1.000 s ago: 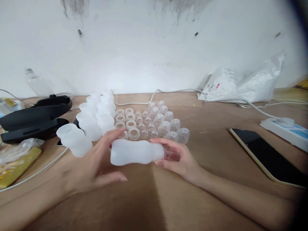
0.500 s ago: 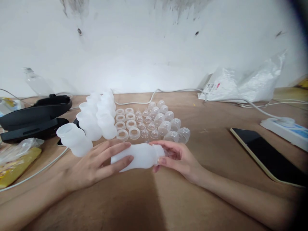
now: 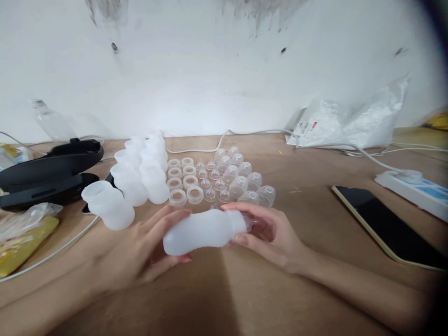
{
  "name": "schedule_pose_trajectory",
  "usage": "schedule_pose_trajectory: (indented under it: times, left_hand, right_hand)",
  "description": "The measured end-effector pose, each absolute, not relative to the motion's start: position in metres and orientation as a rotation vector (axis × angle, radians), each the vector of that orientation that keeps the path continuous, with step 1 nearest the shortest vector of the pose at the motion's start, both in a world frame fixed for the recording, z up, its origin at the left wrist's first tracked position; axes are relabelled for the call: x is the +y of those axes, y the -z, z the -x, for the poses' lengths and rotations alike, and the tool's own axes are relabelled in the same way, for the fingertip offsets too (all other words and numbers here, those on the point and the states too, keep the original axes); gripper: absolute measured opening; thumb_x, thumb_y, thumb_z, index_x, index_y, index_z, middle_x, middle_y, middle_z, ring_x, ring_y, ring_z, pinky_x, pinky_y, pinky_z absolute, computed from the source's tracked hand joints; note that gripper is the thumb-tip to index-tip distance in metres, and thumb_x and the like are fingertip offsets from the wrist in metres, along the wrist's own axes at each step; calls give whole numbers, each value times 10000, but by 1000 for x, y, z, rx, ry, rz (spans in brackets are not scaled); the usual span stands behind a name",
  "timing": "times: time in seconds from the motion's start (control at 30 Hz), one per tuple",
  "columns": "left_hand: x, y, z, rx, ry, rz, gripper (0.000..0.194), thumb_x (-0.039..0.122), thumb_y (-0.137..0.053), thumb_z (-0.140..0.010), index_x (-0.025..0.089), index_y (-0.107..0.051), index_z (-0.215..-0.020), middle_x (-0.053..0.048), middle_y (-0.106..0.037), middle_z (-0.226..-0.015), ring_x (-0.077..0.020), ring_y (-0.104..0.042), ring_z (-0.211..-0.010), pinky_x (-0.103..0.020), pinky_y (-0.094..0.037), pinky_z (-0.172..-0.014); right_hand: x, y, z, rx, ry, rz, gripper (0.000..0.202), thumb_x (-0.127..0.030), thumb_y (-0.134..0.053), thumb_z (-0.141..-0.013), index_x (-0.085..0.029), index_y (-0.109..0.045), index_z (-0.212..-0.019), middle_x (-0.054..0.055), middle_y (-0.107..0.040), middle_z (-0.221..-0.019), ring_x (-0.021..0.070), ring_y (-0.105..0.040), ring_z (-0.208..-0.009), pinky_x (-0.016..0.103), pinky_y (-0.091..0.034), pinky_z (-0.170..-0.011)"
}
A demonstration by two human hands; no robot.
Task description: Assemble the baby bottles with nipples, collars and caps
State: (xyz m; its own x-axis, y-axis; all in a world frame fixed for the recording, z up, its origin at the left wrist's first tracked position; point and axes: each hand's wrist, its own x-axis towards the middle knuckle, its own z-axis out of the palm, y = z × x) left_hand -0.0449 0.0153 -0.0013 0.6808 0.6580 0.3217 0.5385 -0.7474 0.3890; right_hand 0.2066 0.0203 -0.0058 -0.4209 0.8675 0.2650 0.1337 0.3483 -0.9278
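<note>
Both hands share one frosted white bottle (image 3: 201, 230), held on its side just above the brown table (image 3: 315, 210). Left hand (image 3: 149, 249) cups the base end, fingers curled over the top and thumb beneath. Right hand (image 3: 271, 233) closes around the neck end, fingertips (image 3: 241, 240) pressed at the shoulder; a clear part sits at the mouth inside that hand, but its seating cannot be determined.

Hazards, largest item first:

1. Table: the bottle hangs just over the surface. A slackened grip on either side would probably drop it, and a round body is likely to roll.
2. Phone (image 3: 385, 224): lies flat well to the right, beside a power strip (image 3: 416, 189) and its white cable (image 3: 224, 137). A wide sweep of the right forearm could catch them.
3. Open bottles (image 3: 140, 175): stand upright in a tight cluster behind the left hand. One knock would likely topple several, since they touch.
4. Clear domed caps (image 3: 241, 179): ranked just behind the right hand. A raised knuckle could scatter them.
5. Rings (image 3: 184, 179) and small teats (image 3: 212, 179): light, loose and set in rows between bottles and caps; any disturbance would break the order.
</note>
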Motion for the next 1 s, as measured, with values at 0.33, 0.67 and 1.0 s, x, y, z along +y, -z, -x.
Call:
schedule_pose_trajectory:
  times: [0.33,0.67,1.0]
  left_hand:
    - [13,21,42,935,-898,-2878,598,232,-540,-808,165,-230,-1315,-179,-471,-1194,-261,-544,-1007,-334,-508,-749]
    - [-3,8,48,1129,-1010,-2091,444,316,-478,-828,274,-309,-1237,-90,-529,-1112,-215,-593,-844,-267,-528,-570]
    - [1,24,54,956,-1010,-1541,446,379,-509,-814,249,-335,-1204,-6,-537,-727,-92,-475,-497,-195,-452,-401]
  right_hand:
    - [20,-2,-207,-1791,-1135,926,333,-259,-651,-690,-216,-580,-1012,36,-663,-920,152,-639,-757,259,-543,-653]
    - [46,-39,-270,-2110,-114,1167,318,-384,-598,-731,-265,-579,-1025,45,-598,-1053,208,-583,-861,316,-504,-654]
    - [67,-8,-304,-2236,-208,1394,272,-394,-577,-744,-286,-558,-992,73,-620,-871,177,-588,-665,299,-495,-559]
